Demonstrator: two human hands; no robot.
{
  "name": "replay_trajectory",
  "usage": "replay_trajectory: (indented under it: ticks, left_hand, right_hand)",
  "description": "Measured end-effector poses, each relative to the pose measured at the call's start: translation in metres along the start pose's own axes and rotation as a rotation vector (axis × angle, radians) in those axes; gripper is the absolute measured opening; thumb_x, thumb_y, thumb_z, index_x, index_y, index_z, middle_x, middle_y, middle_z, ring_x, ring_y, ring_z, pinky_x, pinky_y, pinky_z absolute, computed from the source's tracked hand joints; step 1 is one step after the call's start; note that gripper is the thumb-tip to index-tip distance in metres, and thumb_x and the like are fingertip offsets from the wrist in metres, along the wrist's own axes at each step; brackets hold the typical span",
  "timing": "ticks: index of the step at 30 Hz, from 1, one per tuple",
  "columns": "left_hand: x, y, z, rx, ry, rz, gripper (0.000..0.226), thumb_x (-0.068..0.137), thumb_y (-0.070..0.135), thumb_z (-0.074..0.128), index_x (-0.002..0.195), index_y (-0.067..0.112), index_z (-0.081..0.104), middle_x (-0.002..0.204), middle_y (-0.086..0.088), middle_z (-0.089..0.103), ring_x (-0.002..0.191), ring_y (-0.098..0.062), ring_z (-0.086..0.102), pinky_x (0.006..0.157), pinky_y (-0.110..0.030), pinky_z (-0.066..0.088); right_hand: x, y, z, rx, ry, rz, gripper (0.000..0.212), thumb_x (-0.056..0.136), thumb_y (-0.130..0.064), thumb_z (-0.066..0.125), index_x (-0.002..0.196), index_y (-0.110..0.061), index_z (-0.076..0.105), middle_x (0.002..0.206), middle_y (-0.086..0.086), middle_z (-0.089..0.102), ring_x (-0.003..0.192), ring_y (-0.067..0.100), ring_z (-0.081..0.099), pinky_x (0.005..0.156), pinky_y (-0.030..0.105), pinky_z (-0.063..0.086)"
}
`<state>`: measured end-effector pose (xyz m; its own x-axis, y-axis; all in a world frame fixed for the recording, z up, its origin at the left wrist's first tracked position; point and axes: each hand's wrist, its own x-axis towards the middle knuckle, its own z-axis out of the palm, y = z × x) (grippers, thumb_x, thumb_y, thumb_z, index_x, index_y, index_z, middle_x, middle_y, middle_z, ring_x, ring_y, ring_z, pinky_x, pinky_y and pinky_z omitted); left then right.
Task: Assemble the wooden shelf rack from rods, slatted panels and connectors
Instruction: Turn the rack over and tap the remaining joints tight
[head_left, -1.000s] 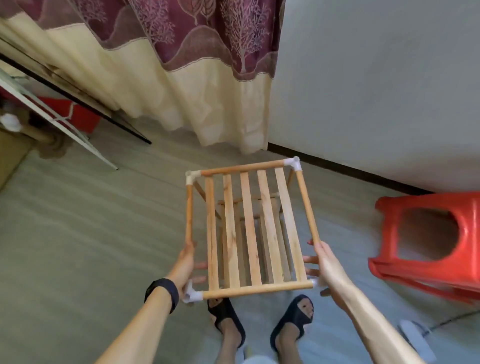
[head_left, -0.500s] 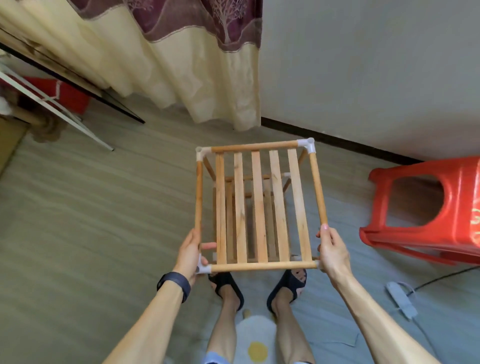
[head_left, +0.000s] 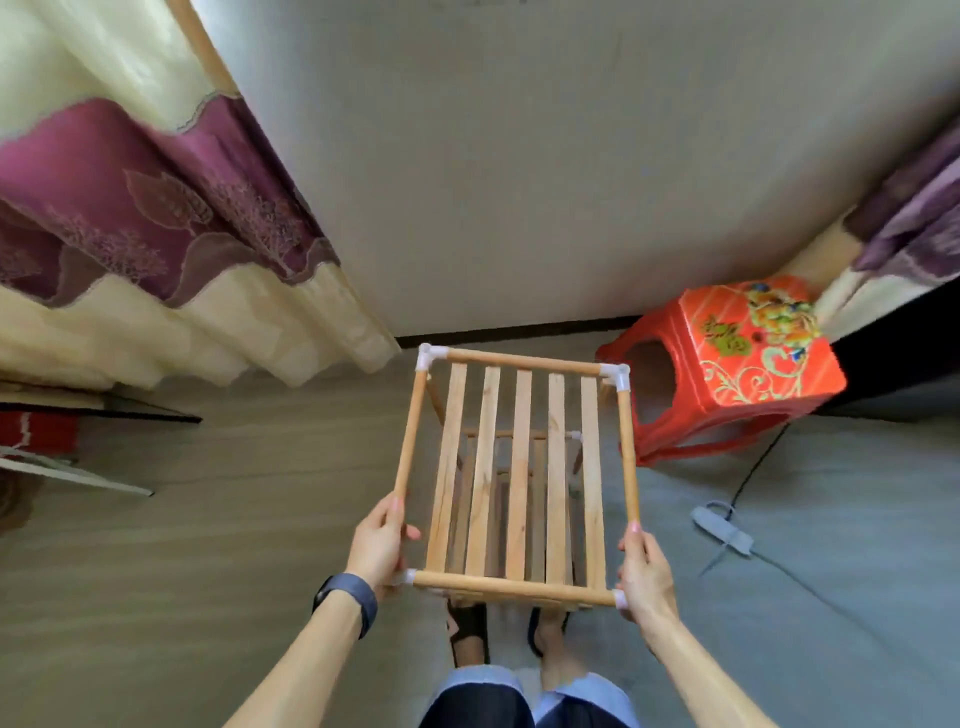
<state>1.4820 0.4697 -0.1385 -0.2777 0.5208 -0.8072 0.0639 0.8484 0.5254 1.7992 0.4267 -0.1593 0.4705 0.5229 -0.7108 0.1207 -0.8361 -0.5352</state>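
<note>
1. While the rack (head_left: 519, 467) looks fully joined, with a lower shelf showing through its top slats (head_left: 556, 467), it sits between both hands, straight in front of the person and above the feet (head_left: 467, 629). I cannot tell whether its legs touch the floor (head_left: 208, 519).
2. The left hand (head_left: 379, 545) has its fingers curled round the left side rod (head_left: 410, 431), just beyond the near-left connector (head_left: 409, 576). The right hand (head_left: 644, 571) clamps the right side rod (head_left: 626, 441) the same way at the near-right corner.
3. The slats run near to far and the rack's height drops down from the hands. Both hands are equally close, so a lift or set-down should probably go evenly.
4. The red stool (head_left: 753, 364) stands just beside the far-right corner, and a power strip (head_left: 723, 530) lies to the right. The wall (head_left: 519, 182) is beyond the far edge, and the curtain (head_left: 182, 234) is far left. The widest room for moving seems to be on the left.
</note>
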Motion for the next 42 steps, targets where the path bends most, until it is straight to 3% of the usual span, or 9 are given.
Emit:
replay_trajectory:
  ticks: [3, 10, 14, 17, 19, 22, 29, 37, 42]
  left_hand:
    - [0.012, -0.003, 0.017, -0.006, -0.004, -0.046, 0.04, 0.105, 0.047, 0.04, 0.136, 0.03, 0.056, 0.074, -0.002, 0.061, 0.046, -0.015, 0.038, 0.047, -0.022, 0.031]
    - [0.038, -0.044, 0.06, -0.016, -0.073, -0.098, 0.033, 0.104, 0.045, 0.047, 0.129, 0.031, 0.062, 0.07, -0.003, 0.058, 0.044, -0.014, 0.034, 0.045, -0.018, 0.026]
    - [0.051, -0.035, 0.105, 0.1, -0.095, 0.017, 0.031, 0.106, 0.039, 0.045, 0.124, 0.024, 0.066, 0.061, 0.001, 0.049, 0.05, -0.013, 0.039, 0.046, -0.024, 0.032]
    - [0.046, -0.016, 0.124, 0.163, -0.089, 0.056, 0.03, 0.106, 0.036, 0.045, 0.122, 0.023, 0.066, 0.064, 0.0, 0.045, 0.056, -0.013, 0.041, 0.045, -0.024, 0.038]
    - [0.04, -0.01, 0.13, 0.183, -0.085, 0.06, 0.03, 0.106, 0.036, 0.045, 0.122, 0.023, 0.066, 0.065, 0.0, 0.045, 0.056, -0.014, 0.041, 0.045, -0.024, 0.038]
    - [0.017, -0.012, 0.14, 0.187, -0.098, 0.073, 0.028, 0.105, 0.037, 0.046, 0.116, 0.025, 0.07, 0.064, 0.002, 0.045, 0.056, -0.012, 0.041, 0.047, -0.024, 0.038]
    - [-0.027, -0.031, 0.184, 0.142, -0.093, 0.092, 0.034, 0.1, 0.035, 0.057, 0.089, 0.004, 0.066, 0.072, -0.004, 0.056, 0.072, -0.025, 0.05, 0.064, -0.033, 0.048]
    - [-0.044, -0.054, 0.186, 0.199, -0.014, 0.158, 0.046, 0.097, 0.049, 0.058, 0.089, 0.004, 0.066, 0.079, -0.005, 0.067, 0.077, -0.02, 0.06, 0.069, -0.035, 0.046]
    - [-0.049, -0.056, 0.176, 0.201, -0.001, 0.127, 0.041, 0.098, 0.048, 0.055, 0.095, 0.01, 0.068, 0.092, -0.002, 0.067, 0.086, -0.013, 0.061, 0.067, -0.03, 0.042]
  right_hand:
    - [0.007, 0.021, 0.003, 0.043, 0.019, 0.068, 0.047, 0.106, -0.048, 0.033, 0.094, -0.012, 0.06, 0.072, 0.007, 0.053, 0.063, 0.027, 0.055, 0.059, 0.035, 0.047]
    - [0.038, 0.092, 0.004, 0.051, 0.062, 0.168, 0.05, 0.104, -0.053, 0.032, 0.11, -0.016, 0.066, 0.094, 0.007, 0.063, 0.087, 0.032, 0.063, 0.083, 0.045, 0.053]
    - [0.054, 0.109, -0.014, 0.059, 0.133, 0.225, 0.046, 0.103, -0.055, 0.032, 0.09, -0.022, 0.062, 0.11, 0.023, 0.065, 0.084, 0.035, 0.066, 0.062, 0.041, 0.058]
    - [0.056, 0.127, -0.02, 0.102, 0.145, 0.298, 0.064, 0.085, -0.084, 0.031, 0.089, -0.029, 0.063, 0.124, 0.013, 0.056, 0.113, 0.037, 0.062, 0.043, 0.023, 0.049]
    - [0.051, 0.132, -0.027, 0.125, 0.133, 0.311, 0.072, 0.077, -0.092, 0.029, 0.087, -0.031, 0.066, 0.114, 0.006, 0.05, 0.098, 0.03, 0.064, 0.045, 0.022, 0.047]
    - [0.038, 0.12, -0.056, 0.148, 0.135, 0.293, 0.055, 0.101, -0.059, 0.035, 0.105, -0.013, 0.065, 0.093, 0.01, 0.059, 0.067, 0.026, 0.061, 0.039, 0.02, 0.043]
    - [0.039, 0.126, -0.12, 0.036, 0.185, 0.167, 0.044, 0.102, -0.05, 0.042, 0.08, -0.015, 0.056, 0.065, 0.006, 0.062, 0.067, 0.027, 0.063, 0.065, 0.037, 0.052]
    - [0.022, 0.143, -0.129, -0.018, 0.163, 0.112, 0.041, 0.103, -0.043, 0.046, 0.077, -0.011, 0.05, 0.059, 0.002, 0.053, 0.054, 0.012, 0.054, 0.041, 0.015, 0.035]
    - [0.011, 0.154, -0.113, 0.007, 0.148, 0.123, 0.037, 0.102, -0.042, 0.049, 0.081, -0.011, 0.053, 0.059, 0.004, 0.055, 0.056, 0.014, 0.056, 0.048, 0.025, 0.039]
